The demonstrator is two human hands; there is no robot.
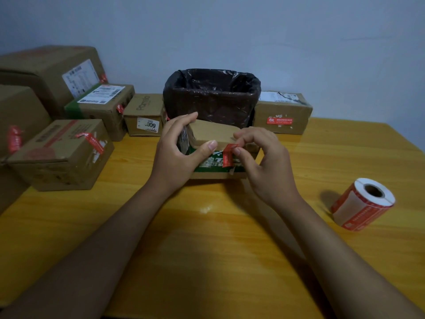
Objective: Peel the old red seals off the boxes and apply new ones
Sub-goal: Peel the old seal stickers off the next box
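Note:
A small cardboard box (212, 134) with green printing on its front stands in the middle of the wooden table (207, 226). My left hand (177, 150) grips its left side, thumb pressed on the top front edge. My right hand (262, 157) pinches the upper end of a red seal (227, 157) that runs down the box's front; the seal's top is lifted off the cardboard. A roll of new red seals (363, 203) lies on its side at the right of the table.
A bin lined with a black bag (211, 97) stands right behind the held box. Several cardboard boxes with red seals are stacked at the left (62, 153). One more box (282, 113) sits at the back right, a red seal on its front.

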